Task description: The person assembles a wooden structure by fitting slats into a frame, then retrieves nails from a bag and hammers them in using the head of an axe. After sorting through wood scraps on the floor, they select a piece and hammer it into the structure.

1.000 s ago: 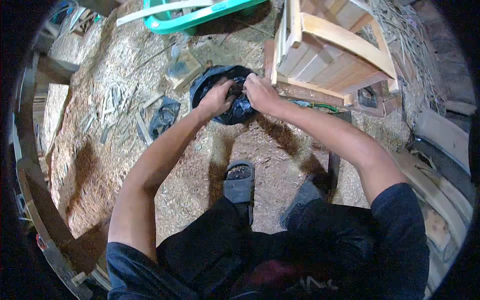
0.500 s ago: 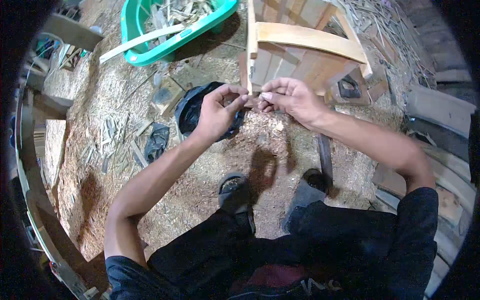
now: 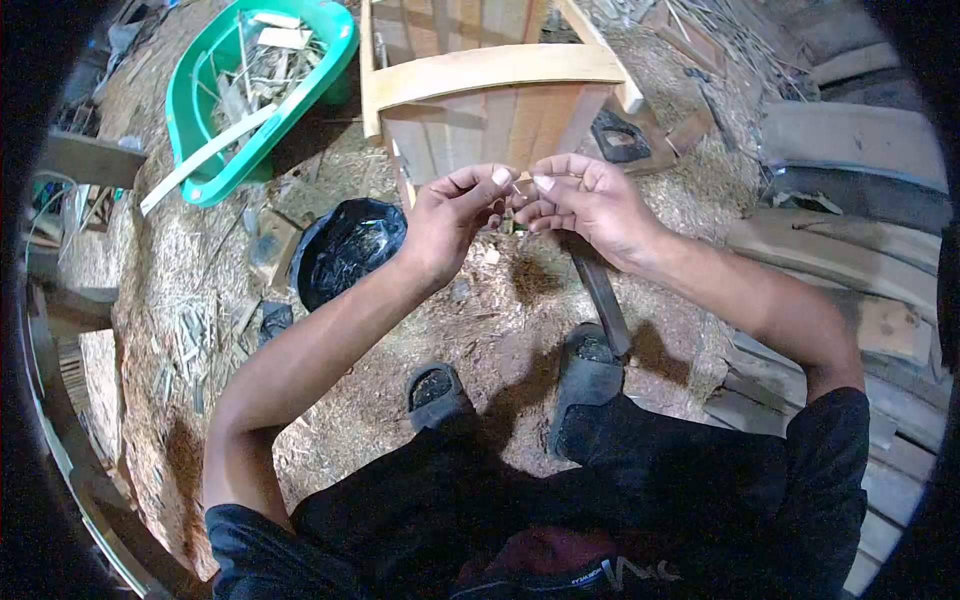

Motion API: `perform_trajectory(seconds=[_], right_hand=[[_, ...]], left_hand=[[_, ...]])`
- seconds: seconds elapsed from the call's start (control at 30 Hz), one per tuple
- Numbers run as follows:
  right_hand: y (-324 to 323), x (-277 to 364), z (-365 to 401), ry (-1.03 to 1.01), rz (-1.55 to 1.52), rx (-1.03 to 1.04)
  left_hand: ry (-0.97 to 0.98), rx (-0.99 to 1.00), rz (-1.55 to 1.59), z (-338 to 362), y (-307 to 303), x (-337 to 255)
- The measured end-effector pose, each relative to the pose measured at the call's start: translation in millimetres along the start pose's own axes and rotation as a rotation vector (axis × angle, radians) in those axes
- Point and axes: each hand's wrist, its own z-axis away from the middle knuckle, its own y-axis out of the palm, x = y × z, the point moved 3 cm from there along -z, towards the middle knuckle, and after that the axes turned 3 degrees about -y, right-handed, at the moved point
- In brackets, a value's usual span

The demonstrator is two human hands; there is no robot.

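Note:
My left hand (image 3: 455,222) and my right hand (image 3: 595,212) are held close together in front of me, thumbs and fingertips pinched. Something small and thin may be between them, but it is too small to name. Just beyond my fingers stands a slatted wooden frame (image 3: 470,135), with a pale curved rail (image 3: 500,72) across it. A dark strip of wood (image 3: 600,295) lies below my right hand, its upper end hidden by the hand.
A green plastic tub (image 3: 180,110) of wood scraps stands far left, with a pale strip (image 3: 205,160) across its rim. A black plastic-lined container (image 3: 310,285) sits nearer. Stacked boards (image 3: 840,250) line the right side. Shavings cover the floor around my sandals (image 3: 435,390).
The view has turned, so the tub, container and wooden frame appear further left. My hands stay pinched near each other, the left turned with its thumb more on top.

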Motion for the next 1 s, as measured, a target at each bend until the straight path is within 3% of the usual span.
perform_trajectory(seconds=[0.1, 0.17, 0.23, 0.27, 0.3, 0.4, 0.43, 0.53, 0.63, 0.7, 0.73, 0.87, 1.0], right_hand=[[-27.1, -8.0, 8.6, 0.061, 0.152, -0.134], [-51.9, -21.0, 11.3, 0.154, 0.344, -0.198], [-95.0, -61.7, 13.4, 0.045, 0.746, -0.214], [-109.3, -76.2, 17.4, 0.002, 0.992, -0.220], [-123.2, -91.7, 19.9, -0.044, 1.239, -0.223], [-150.5, -155.4, 31.1, -0.171, 1.399, -0.255], [-153.3, -162.8, 31.4, -0.095, 1.363, -0.252], [-153.7, -171.4, 23.1, 0.161, 1.197, -0.186], [-147.0, -162.6, 19.1, 0.086, 1.080, -0.229], [-139.6, -150.9, 22.0, 0.217, 0.907, -0.207], [-138.0, -148.0, 24.7, 0.285, 0.823, -0.194], [-109.7, -123.9, 51.6, -0.026, 0.517, -0.072], [-75.3, -68.8, 65.4, -0.101, 0.865, -0.053]], left_hand=[[-0.037, 0.100, -0.033, -9.3, 8.9, 13.3], [-0.099, 0.064, -0.162, -23.7, 6.3, 38.2], [-0.154, 0.024, -0.322, -40.3, -7.6, 75.6], [-0.180, -0.075, -0.300, -44.1, -12.1, 96.5], [-0.182, -0.054, -0.293, -49.9, -23.0, 122.8], [-0.305, 0.096, -0.560, -41.8, -10.2, 148.5], [-0.354, 0.139, -0.673, -33.8, -1.9, 146.8], [-0.376, 0.209, -0.531, -25.0, -6.1, 162.7], [-0.361, 0.156, -0.475, -22.5, -10.6, 153.6], [-0.270, 0.122, -0.469, -24.9, -14.6, 138.8], [-0.321, 0.081, -0.472, -23.5, -12.6, 124.7], [-0.142, 0.046, -0.366, -12.2, -8.5, 82.0], [0.102, 0.045, -0.494, 6.7, 2.5, 11.6]])
